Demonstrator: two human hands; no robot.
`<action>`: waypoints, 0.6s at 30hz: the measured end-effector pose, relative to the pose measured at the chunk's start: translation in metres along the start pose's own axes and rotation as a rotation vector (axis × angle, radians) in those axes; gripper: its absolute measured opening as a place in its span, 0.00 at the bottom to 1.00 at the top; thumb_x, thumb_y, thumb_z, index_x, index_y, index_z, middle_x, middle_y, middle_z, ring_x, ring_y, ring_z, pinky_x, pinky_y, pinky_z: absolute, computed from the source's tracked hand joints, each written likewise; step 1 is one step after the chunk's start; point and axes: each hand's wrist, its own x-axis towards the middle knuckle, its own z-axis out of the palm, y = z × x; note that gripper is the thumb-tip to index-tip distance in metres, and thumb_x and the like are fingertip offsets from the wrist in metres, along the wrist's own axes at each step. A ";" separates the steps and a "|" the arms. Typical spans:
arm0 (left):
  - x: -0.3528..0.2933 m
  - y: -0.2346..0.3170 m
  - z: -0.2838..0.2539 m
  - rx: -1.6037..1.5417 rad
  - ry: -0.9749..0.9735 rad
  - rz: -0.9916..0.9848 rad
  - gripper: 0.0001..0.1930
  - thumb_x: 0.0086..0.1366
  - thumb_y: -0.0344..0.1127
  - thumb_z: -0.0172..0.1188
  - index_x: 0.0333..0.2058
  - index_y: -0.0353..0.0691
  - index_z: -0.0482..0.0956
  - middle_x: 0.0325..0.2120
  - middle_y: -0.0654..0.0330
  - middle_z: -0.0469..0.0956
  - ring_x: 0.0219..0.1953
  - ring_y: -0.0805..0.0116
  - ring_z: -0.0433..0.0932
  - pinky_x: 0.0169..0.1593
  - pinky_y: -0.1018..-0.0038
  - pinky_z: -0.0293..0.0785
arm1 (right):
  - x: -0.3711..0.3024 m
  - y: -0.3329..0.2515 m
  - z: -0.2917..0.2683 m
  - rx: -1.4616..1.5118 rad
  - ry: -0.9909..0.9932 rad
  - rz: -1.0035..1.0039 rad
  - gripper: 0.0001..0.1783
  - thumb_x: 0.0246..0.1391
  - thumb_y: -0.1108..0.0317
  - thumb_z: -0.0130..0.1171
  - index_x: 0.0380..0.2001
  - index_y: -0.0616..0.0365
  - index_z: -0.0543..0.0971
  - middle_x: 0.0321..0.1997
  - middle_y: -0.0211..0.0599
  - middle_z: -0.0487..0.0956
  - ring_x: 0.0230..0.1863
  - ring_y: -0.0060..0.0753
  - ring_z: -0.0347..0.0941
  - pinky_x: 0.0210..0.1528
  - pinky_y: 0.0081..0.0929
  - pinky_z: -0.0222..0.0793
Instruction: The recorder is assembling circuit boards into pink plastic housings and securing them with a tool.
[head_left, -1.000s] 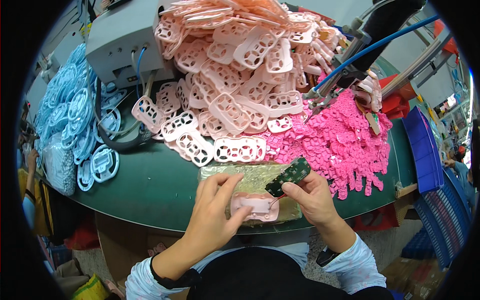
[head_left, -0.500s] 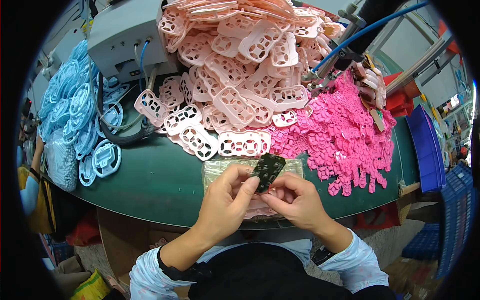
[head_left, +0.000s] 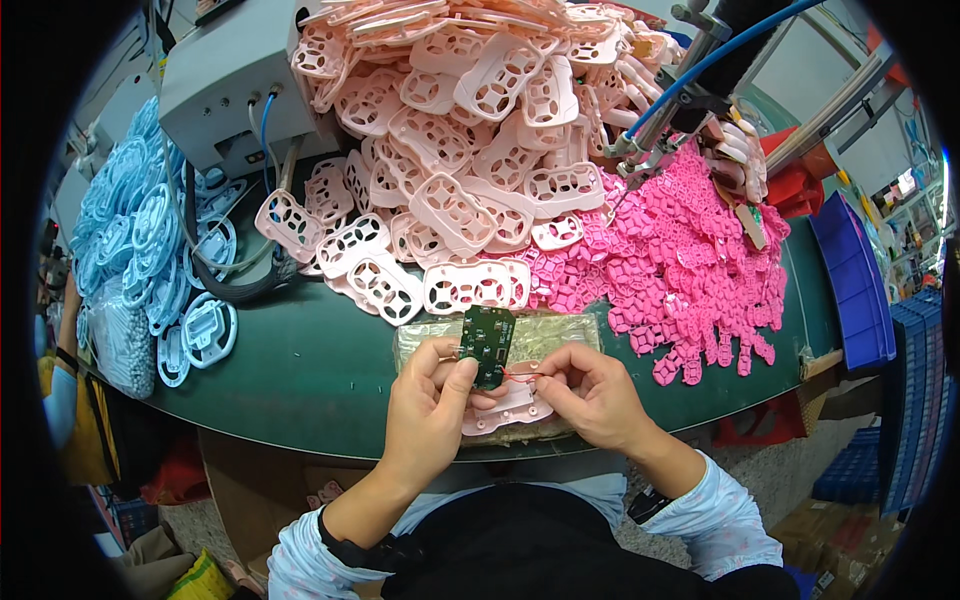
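Observation:
A small green circuit board (head_left: 487, 343) stands tilted in my left hand (head_left: 432, 403), pinched between thumb and fingers at its lower left. Thin red wires (head_left: 522, 377) run from the board's lower edge to my right hand (head_left: 594, 398), whose thumb and fingertips are closed on them. Just beneath the board lies a pale pink plastic shell (head_left: 510, 411), its inner side up, partly covered by my left fingers. The shell rests on a yellowish, film-wrapped pad (head_left: 560, 330) at the near edge of the green table (head_left: 290, 370).
Pale pink plastic covers (head_left: 465, 210) are heaped at the back, bright pink keypad-like pieces (head_left: 690, 270) to the right. Light blue ring-shaped parts (head_left: 130, 220) pile up at left beside a grey machine box (head_left: 235, 90). A metal fixture (head_left: 650, 130) stands at back right, a blue bin (head_left: 855, 280) beyond.
The board has shifted left and turned more upright, its face now plainer. My right hand has drawn apart from it, so the red wires and the pink shell beneath show more.

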 end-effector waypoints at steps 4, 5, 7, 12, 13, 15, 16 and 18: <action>-0.002 -0.003 0.003 -0.011 0.011 0.027 0.08 0.70 0.28 0.47 0.44 0.29 0.67 0.34 0.52 0.79 0.36 0.70 0.81 0.38 0.78 0.79 | 0.002 -0.024 0.006 -0.358 0.016 -0.242 0.08 0.48 0.73 0.65 0.33 0.61 0.79 0.23 0.23 0.70 0.21 0.12 0.61 0.22 0.15 0.56; -0.004 -0.003 0.004 0.016 0.025 0.039 0.08 0.69 0.28 0.47 0.44 0.29 0.67 0.34 0.53 0.79 0.36 0.70 0.80 0.39 0.78 0.80 | 0.004 -0.028 0.009 -0.441 0.035 -0.351 0.09 0.47 0.72 0.66 0.32 0.61 0.79 0.22 0.24 0.70 0.21 0.13 0.61 0.21 0.16 0.55; -0.004 -0.003 0.006 0.043 0.028 0.052 0.08 0.69 0.27 0.47 0.44 0.29 0.67 0.35 0.54 0.78 0.37 0.71 0.80 0.40 0.78 0.80 | 0.009 -0.024 0.011 -0.454 0.037 -0.331 0.08 0.46 0.71 0.67 0.31 0.61 0.80 0.21 0.26 0.69 0.20 0.14 0.61 0.21 0.17 0.55; -0.004 -0.006 0.004 -0.034 0.076 0.052 0.08 0.69 0.27 0.47 0.44 0.29 0.67 0.36 0.56 0.77 0.37 0.71 0.79 0.41 0.77 0.80 | 0.012 -0.025 0.002 -0.388 -0.058 -0.168 0.06 0.48 0.71 0.66 0.27 0.62 0.80 0.19 0.27 0.68 0.19 0.15 0.61 0.21 0.19 0.55; -0.004 -0.006 0.003 -0.033 0.082 0.050 0.08 0.69 0.27 0.47 0.44 0.29 0.67 0.36 0.56 0.77 0.37 0.71 0.79 0.41 0.77 0.80 | 0.010 -0.027 0.001 -0.411 -0.055 -0.166 0.06 0.48 0.71 0.65 0.28 0.62 0.80 0.19 0.29 0.68 0.19 0.20 0.62 0.21 0.21 0.57; -0.004 -0.007 0.003 -0.079 0.144 0.056 0.07 0.70 0.27 0.46 0.42 0.31 0.68 0.34 0.52 0.79 0.37 0.68 0.81 0.38 0.80 0.80 | 0.003 -0.026 -0.002 -0.457 -0.044 -0.204 0.05 0.49 0.72 0.64 0.29 0.61 0.80 0.20 0.32 0.69 0.19 0.24 0.64 0.22 0.25 0.60; -0.005 -0.008 0.002 -0.081 0.145 0.055 0.07 0.70 0.27 0.46 0.42 0.31 0.68 0.34 0.52 0.79 0.37 0.68 0.81 0.38 0.80 0.80 | -0.001 -0.025 -0.001 -0.459 -0.045 -0.203 0.05 0.49 0.72 0.64 0.29 0.61 0.80 0.20 0.32 0.69 0.19 0.24 0.64 0.22 0.25 0.60; -0.007 -0.010 0.000 -0.095 0.110 0.041 0.06 0.69 0.27 0.47 0.42 0.31 0.67 0.37 0.50 0.79 0.41 0.68 0.80 0.42 0.78 0.79 | -0.009 -0.022 0.000 -0.429 -0.040 -0.232 0.04 0.50 0.73 0.63 0.31 0.60 0.80 0.23 0.32 0.69 0.20 0.23 0.66 0.22 0.26 0.62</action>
